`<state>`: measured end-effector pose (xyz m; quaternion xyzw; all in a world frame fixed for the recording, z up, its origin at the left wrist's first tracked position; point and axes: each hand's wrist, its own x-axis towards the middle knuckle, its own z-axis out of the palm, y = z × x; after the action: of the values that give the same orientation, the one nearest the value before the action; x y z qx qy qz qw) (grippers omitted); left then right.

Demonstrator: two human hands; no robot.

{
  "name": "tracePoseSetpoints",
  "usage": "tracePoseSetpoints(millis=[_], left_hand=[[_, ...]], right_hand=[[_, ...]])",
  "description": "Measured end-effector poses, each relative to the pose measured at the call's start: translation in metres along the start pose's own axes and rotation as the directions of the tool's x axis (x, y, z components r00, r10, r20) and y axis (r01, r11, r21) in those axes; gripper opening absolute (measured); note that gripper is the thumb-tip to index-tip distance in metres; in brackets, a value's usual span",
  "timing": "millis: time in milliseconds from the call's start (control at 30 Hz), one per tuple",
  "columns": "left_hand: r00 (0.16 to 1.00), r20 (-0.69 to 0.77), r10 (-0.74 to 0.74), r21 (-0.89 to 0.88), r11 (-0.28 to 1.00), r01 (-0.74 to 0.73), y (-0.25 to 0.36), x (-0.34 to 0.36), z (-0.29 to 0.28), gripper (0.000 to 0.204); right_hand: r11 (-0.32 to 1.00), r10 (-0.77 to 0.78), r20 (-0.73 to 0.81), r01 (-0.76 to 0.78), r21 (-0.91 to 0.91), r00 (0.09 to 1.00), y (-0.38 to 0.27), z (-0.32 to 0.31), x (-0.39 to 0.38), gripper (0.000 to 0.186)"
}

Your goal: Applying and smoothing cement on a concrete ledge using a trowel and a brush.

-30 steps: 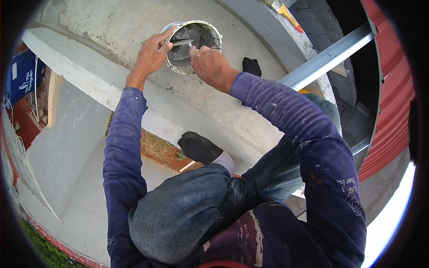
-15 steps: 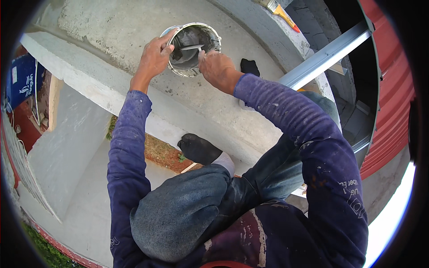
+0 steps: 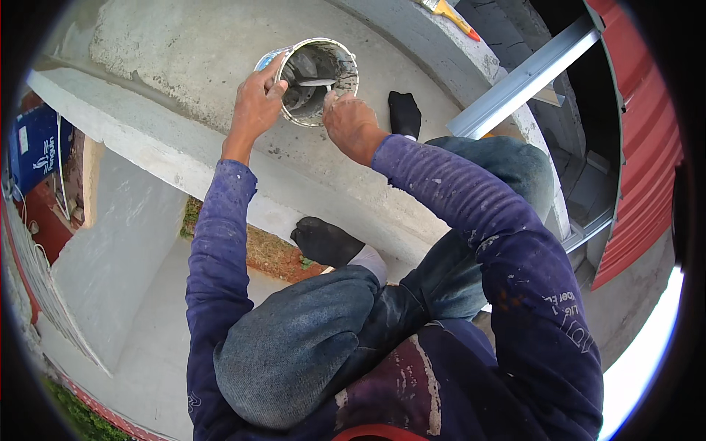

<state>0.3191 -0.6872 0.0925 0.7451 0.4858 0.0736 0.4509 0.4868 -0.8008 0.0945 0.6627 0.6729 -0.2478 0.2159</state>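
Note:
A white bucket (image 3: 351, 65) with wet grey mix inside stands on the concrete ledge ahead of me. My left hand (image 3: 261, 99) grips its left rim, fingers over the side. In my right hand (image 3: 346, 117), at the near right rim, is a small metal trowel (image 3: 318, 82), its blade down in the bucket over the mix. My two black-socked feet (image 3: 323, 242) (image 3: 403, 110) are on the ledge, one below the bucket in the picture, the other to its right.
A paintbrush with a yellow handle (image 3: 454, 18) lies on the curved wall top. A metal channel (image 3: 522, 81) spans the dark space toward red roofing sheet (image 3: 636, 147). At far left are a blue tank (image 3: 40, 147) and cables. The ledge's edge drops to a lower floor (image 3: 147, 309).
The trowel blade has shifted right and lower in the bucket, with my right hand moving slightly down. The bucket sits slightly lower in view, and more of my right knee and foot shows.

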Motion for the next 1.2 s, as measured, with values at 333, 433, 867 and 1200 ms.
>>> tracePoseSetpoints(millis=[333, 433, 867, 1200], left_hand=[[0.999, -0.035, -0.004, -0.052, 0.999, 0.002, -0.001, -0.009, 0.006, 0.058], [0.999, -0.035, 0.035, -0.022, 0.999, -0.036, -0.002, -0.009, 0.007, 0.058], [0.999, -0.029, 0.019, -0.109, 0.994, -0.022, 0.004, -0.009, 0.015, 0.059], [1.000, -0.030, 0.001, -0.134, 0.991, -0.005, 0.002, -0.003, 0.018, 0.055]], right_hand=[[0.975, -0.215, 0.027, 0.216, -0.047, 0.976, 0.008, -0.005, -0.005, 0.041], [0.982, -0.175, -0.096, 0.167, -0.083, 0.980, 0.003, -0.001, -0.011, 0.037], [0.971, -0.167, -0.244, 0.117, -0.208, 0.955, 0.001, -0.006, -0.018, 0.029], [0.977, -0.197, -0.092, 0.187, -0.104, 0.976, 0.010, -0.009, -0.020, 0.035]])
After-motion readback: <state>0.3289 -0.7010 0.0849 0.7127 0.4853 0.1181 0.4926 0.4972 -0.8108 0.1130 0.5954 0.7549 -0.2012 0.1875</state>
